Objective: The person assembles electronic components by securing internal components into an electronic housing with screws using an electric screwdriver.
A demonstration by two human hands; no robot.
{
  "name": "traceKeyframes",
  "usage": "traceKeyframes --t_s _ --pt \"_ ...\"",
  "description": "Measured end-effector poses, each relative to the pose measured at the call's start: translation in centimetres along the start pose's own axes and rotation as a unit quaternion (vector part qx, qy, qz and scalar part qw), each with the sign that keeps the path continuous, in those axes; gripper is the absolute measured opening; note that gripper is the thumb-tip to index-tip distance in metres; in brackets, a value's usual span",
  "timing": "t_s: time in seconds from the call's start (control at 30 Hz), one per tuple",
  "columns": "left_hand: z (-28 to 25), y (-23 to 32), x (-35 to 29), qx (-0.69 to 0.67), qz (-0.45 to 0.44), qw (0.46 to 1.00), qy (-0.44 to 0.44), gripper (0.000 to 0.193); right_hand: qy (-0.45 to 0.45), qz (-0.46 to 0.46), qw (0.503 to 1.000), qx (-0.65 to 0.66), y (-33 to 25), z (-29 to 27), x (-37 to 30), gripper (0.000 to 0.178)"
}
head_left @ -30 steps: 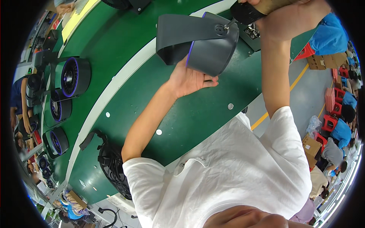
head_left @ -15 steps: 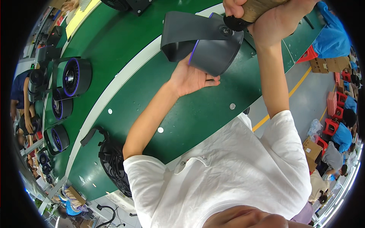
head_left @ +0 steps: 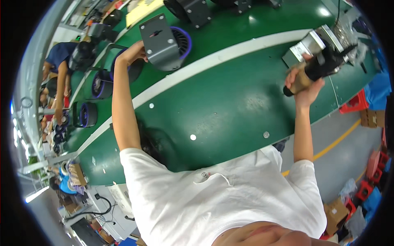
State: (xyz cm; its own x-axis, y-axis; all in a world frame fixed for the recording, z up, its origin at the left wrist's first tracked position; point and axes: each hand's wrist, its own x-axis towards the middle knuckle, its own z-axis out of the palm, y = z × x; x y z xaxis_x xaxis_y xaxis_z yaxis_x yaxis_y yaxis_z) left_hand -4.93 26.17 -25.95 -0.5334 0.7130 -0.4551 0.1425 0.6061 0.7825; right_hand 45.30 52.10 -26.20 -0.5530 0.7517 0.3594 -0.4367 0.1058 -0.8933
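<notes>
A dark grey drum-shaped fan (head_left: 186, 41) with a purple ring and a bracket (head_left: 158, 39) stands at the far left, beyond the white strip. My left hand (head_left: 133, 53) reaches out to the left side of that bracket, its fingers curled at the edge and partly hidden. On the right, my right hand (head_left: 308, 88) is wrapped round a power screwdriver (head_left: 303, 80) with a tan grip and black body. The tool is raised over the green tabletop (head_left: 230, 102), somewhat blurred, near a silver metal box (head_left: 305, 47).
More purple-ringed fans (head_left: 87, 115) line the left side. Dark bracketed parts (head_left: 197, 12) stand at the far edge. Small white discs (head_left: 193, 137) lie on the tabletop. Past its right edge are red stools (head_left: 355, 102) and a carton (head_left: 372, 118). Another person (head_left: 59, 57) works at far left.
The fan has gone from the near tabletop to the far left beyond the white strip, with my left hand at it. My right hand and screwdriver have come away from the bracket.
</notes>
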Motion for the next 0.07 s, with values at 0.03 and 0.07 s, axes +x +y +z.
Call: traceKeyframes --t_s 0.03,0.07 --pt "-1.2 0.5 -0.8 0.004 0.001 0.999 0.032 0.071 -0.02 -0.022 0.999 -0.039 0.7 -1.2 -0.5 0.101" --pt "-2.3 0.9 -1.6 0.008 0.002 0.998 0.063 0.075 -0.04 -0.045 0.995 -0.079 1.3 -2.3 -0.9 0.1"
